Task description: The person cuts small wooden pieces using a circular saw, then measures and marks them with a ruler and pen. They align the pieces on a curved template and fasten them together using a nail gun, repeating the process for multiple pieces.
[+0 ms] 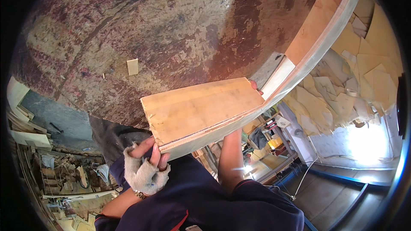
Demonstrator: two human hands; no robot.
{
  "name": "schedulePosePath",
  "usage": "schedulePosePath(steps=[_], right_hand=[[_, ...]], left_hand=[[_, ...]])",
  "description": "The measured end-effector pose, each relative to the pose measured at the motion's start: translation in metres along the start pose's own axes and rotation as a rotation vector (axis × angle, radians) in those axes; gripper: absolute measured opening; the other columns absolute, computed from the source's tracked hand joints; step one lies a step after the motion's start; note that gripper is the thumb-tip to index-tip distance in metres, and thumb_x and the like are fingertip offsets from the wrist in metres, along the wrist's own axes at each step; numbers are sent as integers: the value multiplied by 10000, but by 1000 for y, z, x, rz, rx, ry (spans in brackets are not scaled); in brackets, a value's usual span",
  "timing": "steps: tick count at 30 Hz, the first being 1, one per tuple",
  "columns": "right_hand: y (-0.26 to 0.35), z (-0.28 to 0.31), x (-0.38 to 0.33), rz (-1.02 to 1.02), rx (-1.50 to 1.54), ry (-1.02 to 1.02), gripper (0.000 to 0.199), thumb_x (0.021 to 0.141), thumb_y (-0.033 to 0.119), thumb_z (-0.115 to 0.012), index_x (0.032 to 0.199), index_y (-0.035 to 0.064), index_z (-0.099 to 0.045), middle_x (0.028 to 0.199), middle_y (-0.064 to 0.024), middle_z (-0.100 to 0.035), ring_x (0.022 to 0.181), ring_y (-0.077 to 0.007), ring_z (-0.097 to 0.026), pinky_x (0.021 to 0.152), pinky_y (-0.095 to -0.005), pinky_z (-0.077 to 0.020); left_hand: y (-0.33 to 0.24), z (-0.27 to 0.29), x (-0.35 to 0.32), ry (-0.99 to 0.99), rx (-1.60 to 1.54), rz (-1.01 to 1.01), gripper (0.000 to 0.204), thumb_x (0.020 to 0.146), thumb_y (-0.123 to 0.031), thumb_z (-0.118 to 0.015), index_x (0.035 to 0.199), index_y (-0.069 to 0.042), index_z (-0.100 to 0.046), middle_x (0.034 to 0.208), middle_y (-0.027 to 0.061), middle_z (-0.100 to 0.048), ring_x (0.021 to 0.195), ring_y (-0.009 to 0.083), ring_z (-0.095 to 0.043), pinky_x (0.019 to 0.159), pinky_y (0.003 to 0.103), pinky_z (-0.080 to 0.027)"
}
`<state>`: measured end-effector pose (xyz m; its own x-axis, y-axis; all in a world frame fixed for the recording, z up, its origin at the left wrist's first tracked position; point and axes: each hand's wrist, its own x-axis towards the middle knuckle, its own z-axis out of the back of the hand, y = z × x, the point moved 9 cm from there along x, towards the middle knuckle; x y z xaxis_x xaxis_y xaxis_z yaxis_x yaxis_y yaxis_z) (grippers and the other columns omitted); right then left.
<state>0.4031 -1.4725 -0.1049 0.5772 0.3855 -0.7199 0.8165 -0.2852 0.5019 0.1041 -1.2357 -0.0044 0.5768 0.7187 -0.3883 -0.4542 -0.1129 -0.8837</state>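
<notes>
A stack of pale wooden sheets, perhaps plywood or veneer, spans the picture between my hands. Its top wooden sheet [201,109] is broad, with a rough left end. My left hand [145,169], in an off-white glove with bare fingertips, is closed on the near left corner, fingers along the edge. My right hand [255,86] reaches up from beneath; only its fingertips show, curled over the sheet's far right corner, while the palm is hidden. A long layered wooden strip [317,47] runs on from the sheets toward the upper right.
A worn, stained brown tabletop [150,38] fills the far side, with a small wood chip [132,66] on it. Thin wood offcuts [334,90] are heaped at the right. Wood scraps [64,175] lie low on the left. A white cable [305,177] hangs at the lower right.
</notes>
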Motion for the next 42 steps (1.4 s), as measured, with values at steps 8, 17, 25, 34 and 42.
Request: schedulePosePath(steps=[8, 17, 25, 34, 42], right_hand=[[-1, 0, 0, -57, 32, 14, 272, 957, 453, -726, 1040, 217, -619, 1094, -66, -708, 1115, -353, -651, 913, -604, -569], [7, 12, 0, 106, 232, -69, 336, 1001, 531, -658, 1125, 220, -627, 1155, 14, -676, 1165, -199, -610, 1055, -461, -490], [9, 11, 1, 49, 52, -78, 349, 978, 547, -675, 1075, 222, -592, 1144, 21, -638, 1121, -207, -595, 977, -435, -528], [0, 70, 8, 144, 117, -65, 510, 1055, 541, -514, 1371, 143, -554, 1367, -83, -609, 1263, -269, -590, 1067, -470, -513], [-33, 174, -10, 295, -66, -299, 602, 1096, 511, -408, 1496, 72, -502, 1479, -161, -571, 1337, -314, -573, 1122, -494, -491]], left_hand=[[14, -6, -11, 114, -167, 161, 428, 820, 164, -778, 1217, 14, -718, 1302, 186, -661, 1130, 293, -685, 907, 327, -583], [-4, 1, 4, -42, -46, 137, 328, 820, 85, -797, 1132, -5, -755, 1167, 211, -714, 1001, 340, -706, 830, 392, -558], [-13, 4, 12, -105, 15, 105, 243, 866, 1, -795, 1109, -4, -784, 1128, 198, -728, 946, 305, -686, 823, 378, -540], [-17, 3, 14, -157, 20, 70, 194, 903, -32, -789, 1073, 54, -750, 1062, 146, -696, 883, 221, -677, 756, 306, -535], [-34, 18, 32, 155, 127, -8, 204, 896, -100, -784, 1049, 22, -728, 1045, 109, -673, 812, 226, -688, 726, 327, -549]])
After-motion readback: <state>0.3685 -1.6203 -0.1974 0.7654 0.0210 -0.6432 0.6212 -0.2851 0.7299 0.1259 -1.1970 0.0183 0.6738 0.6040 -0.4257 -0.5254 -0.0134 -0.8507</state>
